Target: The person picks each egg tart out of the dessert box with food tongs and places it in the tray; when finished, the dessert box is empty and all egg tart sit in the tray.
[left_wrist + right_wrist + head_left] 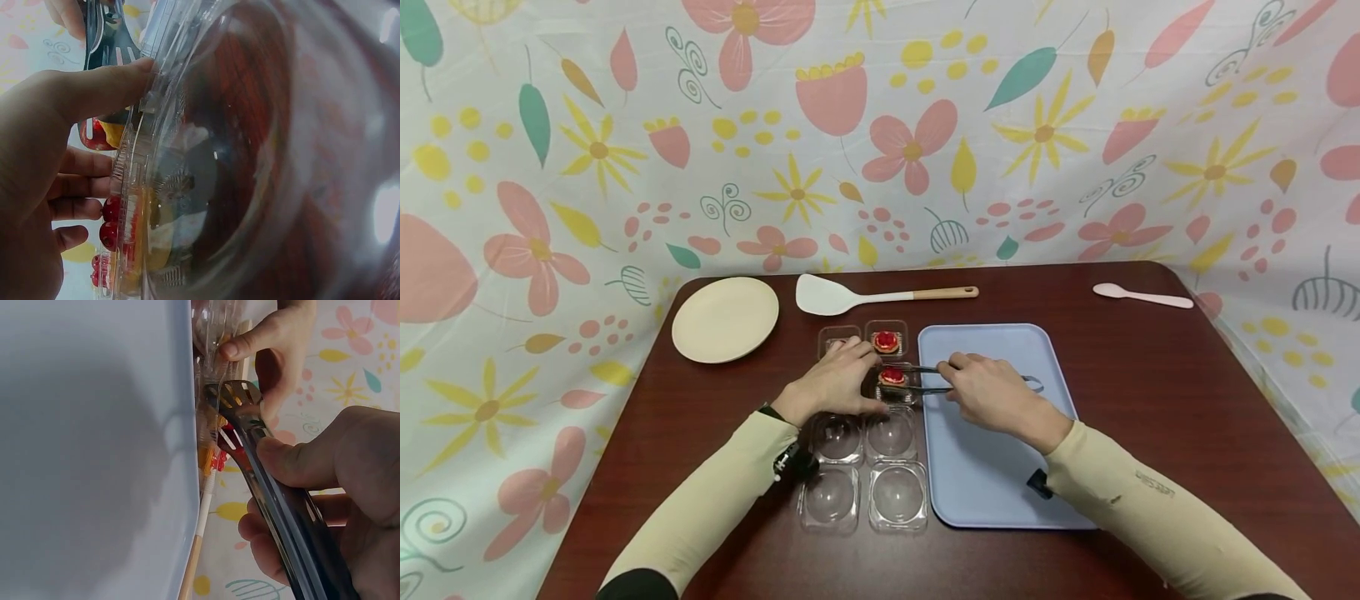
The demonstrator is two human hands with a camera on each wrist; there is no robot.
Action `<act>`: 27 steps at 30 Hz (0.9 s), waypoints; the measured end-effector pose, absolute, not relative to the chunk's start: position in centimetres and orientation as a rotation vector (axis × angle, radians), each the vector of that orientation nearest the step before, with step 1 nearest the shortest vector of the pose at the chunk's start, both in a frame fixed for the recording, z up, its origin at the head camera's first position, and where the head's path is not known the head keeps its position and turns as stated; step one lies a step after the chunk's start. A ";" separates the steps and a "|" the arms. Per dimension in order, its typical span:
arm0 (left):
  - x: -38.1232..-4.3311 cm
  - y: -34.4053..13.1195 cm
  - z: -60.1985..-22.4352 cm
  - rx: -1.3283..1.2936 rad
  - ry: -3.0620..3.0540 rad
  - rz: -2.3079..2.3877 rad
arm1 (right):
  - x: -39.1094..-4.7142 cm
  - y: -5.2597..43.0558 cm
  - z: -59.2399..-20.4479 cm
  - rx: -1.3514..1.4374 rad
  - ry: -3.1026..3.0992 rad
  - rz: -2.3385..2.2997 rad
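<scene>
My right hand (992, 390) grips dark tongs (275, 481), which reach left from over the blue tray. Their slotted heads are on either side of a small red-topped tart (892, 377) at a clear plastic box (904, 397). My left hand (838, 377) spans that box, thumb (125, 81) at its edge and the other fingers toward its far side. Behind it, another red-topped tart (886, 342) sits in a clear box. A further clear box (837, 335) stands beside that one, partly hidden by my left hand.
Several domed clear plastic sections (898, 496) lie nearer me. The blue tray (985, 492) is to their right. Farther back are a cream plate (725, 320), a white spatula (826, 295) with a wooden handle end, and a pink spoon (1142, 295) at the right.
</scene>
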State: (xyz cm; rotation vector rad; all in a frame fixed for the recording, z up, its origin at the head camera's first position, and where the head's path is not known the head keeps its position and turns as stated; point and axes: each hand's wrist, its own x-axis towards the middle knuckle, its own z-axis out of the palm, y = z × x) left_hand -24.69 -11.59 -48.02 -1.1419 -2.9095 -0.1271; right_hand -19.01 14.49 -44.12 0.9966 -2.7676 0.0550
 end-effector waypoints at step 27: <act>-24.5 -11.5 -47.6 -1.148 -2.932 -0.140 | -19.1 19.6 -44.1 0.798 -2.794 0.219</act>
